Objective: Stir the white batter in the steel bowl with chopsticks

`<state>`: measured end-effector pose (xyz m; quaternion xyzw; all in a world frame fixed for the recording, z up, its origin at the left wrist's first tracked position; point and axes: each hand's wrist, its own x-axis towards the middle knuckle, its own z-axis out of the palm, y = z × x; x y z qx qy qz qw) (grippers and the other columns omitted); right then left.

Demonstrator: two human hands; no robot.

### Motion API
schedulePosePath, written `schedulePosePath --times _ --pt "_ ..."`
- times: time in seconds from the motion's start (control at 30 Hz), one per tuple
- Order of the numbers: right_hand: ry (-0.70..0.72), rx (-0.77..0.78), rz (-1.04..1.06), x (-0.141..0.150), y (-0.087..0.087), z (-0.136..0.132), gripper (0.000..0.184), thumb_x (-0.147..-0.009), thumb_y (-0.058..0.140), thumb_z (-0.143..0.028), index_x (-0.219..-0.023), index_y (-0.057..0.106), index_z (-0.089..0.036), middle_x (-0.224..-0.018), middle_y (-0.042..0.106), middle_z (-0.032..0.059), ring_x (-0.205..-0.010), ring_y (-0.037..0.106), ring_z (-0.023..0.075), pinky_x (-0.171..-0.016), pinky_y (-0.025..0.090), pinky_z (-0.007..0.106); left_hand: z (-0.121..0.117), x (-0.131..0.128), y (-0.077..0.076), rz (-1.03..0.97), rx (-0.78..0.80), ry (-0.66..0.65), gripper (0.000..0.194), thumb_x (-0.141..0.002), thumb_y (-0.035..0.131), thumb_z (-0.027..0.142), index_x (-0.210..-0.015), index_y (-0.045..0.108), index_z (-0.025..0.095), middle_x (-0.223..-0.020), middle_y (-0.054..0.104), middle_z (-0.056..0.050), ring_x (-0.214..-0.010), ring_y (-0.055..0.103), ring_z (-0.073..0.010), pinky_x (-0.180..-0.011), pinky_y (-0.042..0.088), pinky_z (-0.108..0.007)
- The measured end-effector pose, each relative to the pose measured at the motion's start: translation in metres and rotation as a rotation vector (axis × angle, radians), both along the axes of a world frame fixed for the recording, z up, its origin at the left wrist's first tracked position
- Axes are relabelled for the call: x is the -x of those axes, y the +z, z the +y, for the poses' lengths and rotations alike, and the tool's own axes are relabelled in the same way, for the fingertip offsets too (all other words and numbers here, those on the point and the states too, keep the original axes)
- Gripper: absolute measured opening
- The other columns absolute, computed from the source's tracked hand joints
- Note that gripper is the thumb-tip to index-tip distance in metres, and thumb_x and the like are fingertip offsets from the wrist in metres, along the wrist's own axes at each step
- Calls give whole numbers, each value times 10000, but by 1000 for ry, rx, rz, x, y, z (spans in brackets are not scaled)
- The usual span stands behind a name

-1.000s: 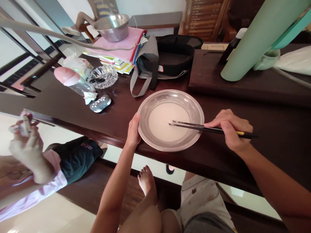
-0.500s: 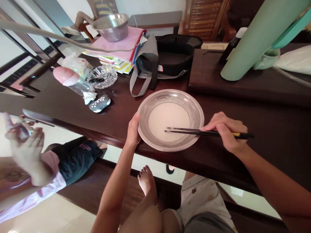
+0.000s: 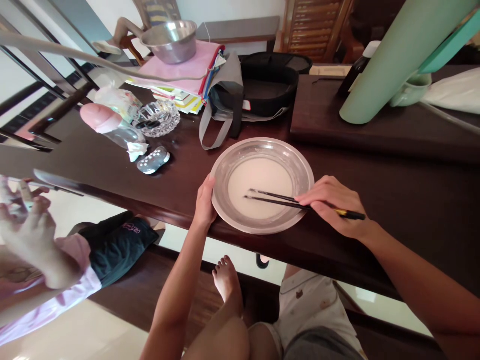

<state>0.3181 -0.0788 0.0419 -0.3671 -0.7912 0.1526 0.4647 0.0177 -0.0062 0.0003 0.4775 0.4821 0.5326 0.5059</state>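
Note:
A round metal basin stands at the front edge of the dark table, with a smooth white mixture covering its bottom. My left hand grips the basin's left rim, thumb on top. In my right hand, closed at the right rim, is a pair of black chopsticks with gold bands near the top. Their tips lie in the white mixture, slightly apart. Where exactly my right fingers touch the chopsticks is partly hidden.
Behind the basin are a grey bag and a black case. A game controller, a pink-topped bottle and a glass ashtray lie to the left. A green cylinder leans at right. Another person's hands are at far left.
My right hand has moved left with the chopsticks, and their tips have shifted left and spread a little in the mixture. The other person's hands have moved left and down. My left hand stays put.

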Motion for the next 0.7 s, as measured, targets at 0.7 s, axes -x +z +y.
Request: schedulePosePath --times 0.7 --pt "-83 26 108 -4 0 -2 257 -960 499 -192 -890 732 -274 -800 782 21 -655 641 201 -642 464 432 0 -1 1 21 -12 -6 363 -917 575 439 -1111 752 189 -1179 744 -72 -1176 639 -288 -995 511 -377"
